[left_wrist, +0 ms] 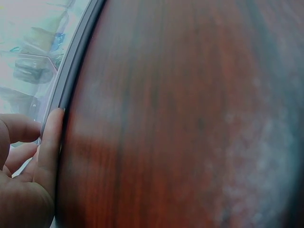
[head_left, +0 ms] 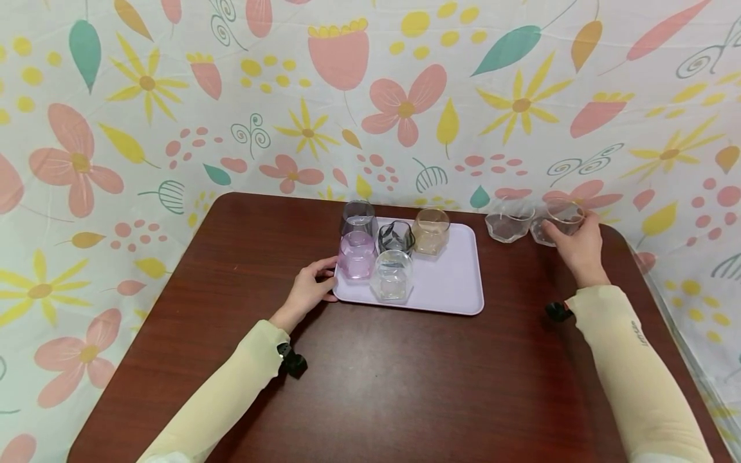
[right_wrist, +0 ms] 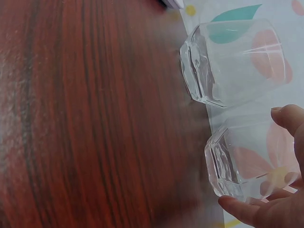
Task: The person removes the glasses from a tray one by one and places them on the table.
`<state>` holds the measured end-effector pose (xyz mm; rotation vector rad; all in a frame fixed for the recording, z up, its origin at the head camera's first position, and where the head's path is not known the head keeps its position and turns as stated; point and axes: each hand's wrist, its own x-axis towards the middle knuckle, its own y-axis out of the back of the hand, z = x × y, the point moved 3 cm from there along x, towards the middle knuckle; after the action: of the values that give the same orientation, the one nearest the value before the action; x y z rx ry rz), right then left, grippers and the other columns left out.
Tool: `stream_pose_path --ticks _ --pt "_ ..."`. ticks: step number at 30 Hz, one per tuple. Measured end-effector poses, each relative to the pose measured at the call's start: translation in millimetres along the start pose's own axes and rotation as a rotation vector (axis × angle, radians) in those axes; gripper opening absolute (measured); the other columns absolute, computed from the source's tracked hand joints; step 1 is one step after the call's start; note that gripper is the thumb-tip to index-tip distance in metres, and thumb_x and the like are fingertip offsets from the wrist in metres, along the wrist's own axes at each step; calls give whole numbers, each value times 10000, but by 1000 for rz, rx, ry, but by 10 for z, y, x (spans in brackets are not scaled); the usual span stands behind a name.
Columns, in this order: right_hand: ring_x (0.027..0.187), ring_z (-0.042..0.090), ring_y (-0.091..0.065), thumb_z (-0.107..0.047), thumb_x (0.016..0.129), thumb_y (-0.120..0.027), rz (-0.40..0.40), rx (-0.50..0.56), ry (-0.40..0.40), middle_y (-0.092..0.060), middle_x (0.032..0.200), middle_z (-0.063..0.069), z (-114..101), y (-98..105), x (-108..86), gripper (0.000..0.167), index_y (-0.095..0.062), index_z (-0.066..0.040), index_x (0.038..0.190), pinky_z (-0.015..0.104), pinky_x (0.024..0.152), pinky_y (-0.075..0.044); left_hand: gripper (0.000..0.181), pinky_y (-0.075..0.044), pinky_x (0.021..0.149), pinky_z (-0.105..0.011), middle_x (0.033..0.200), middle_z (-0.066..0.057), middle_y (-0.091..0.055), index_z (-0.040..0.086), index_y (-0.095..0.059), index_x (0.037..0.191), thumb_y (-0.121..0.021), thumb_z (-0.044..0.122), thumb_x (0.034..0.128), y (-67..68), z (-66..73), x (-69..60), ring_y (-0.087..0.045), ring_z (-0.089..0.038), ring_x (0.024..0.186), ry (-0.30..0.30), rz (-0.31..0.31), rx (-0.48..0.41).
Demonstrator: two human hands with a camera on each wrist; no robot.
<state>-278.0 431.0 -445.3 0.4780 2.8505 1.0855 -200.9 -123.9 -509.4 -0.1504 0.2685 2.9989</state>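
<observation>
My left hand (head_left: 309, 286) grips the left rim of a pale lilac tray (head_left: 448, 283), with fingers on both sides of the rim (left_wrist: 56, 95). Several tumblers stand upright on the tray: a smoky grey glass (head_left: 359, 222), a pink glass (head_left: 357, 258), a dark grey glass (head_left: 396, 238), an amber glass (head_left: 431, 233) and a clear glass (head_left: 392, 278). At the far right of the table, my right hand (head_left: 581, 247) holds a clear faceted tumbler (right_wrist: 223, 166) between thumb and fingers. Beside it stands a second clear tumbler (right_wrist: 237, 66).
The dark brown wooden table (head_left: 376, 386) has rounded corners. Behind it hangs a flower-patterned cloth (head_left: 324, 96), close to the table's back edge and the two clear tumblers. Another stretch of cloth runs along the right side.
</observation>
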Motion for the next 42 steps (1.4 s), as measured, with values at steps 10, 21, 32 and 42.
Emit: stream_pose_path --ticks 10,21,32,42 --pt "1375 467 -326 -481 999 -592 8 13 3 -241 1615 337 -66 -32 -5 942 -94 29 1615 617 1136 -330 497 -655 613 -312 1308 -270 -574 -8 -576 1458 -623 -53 966 -7 17 -2 -588 -332 1131 -11 -5 7" --pt "1419 472 -303 -491 998 -583 -11 41 -9 -212 1622 345 -84 -66 -8 958 -61 18 1620 609 1183 -306 514 -663 617 -367 1334 -307 -560 -50 -532 1477 -613 -55 970 -11 16 -19 -582 -345 1140 -24 -14 2" --pt "1339 480 -331 -526 1004 -558 -52 16 -13 -236 1592 379 -77 -89 -4 986 -7 3 1628 640 1101 -338 505 -651 605 -293 1304 -259 -585 -3 -584 1452 -611 -71 952 0 28 -25 -591 -314 1126 -17 4 16" --pt "1314 495 -431 -508 1020 -552 -56 -24 27 -311 1534 383 -40 -81 -113 962 -17 14 1627 574 960 -478 509 -651 605 -295 1308 -252 -580 0 -589 1449 -614 -75 946 -5 8 -11 -589 -318 1136 -7 2 21"
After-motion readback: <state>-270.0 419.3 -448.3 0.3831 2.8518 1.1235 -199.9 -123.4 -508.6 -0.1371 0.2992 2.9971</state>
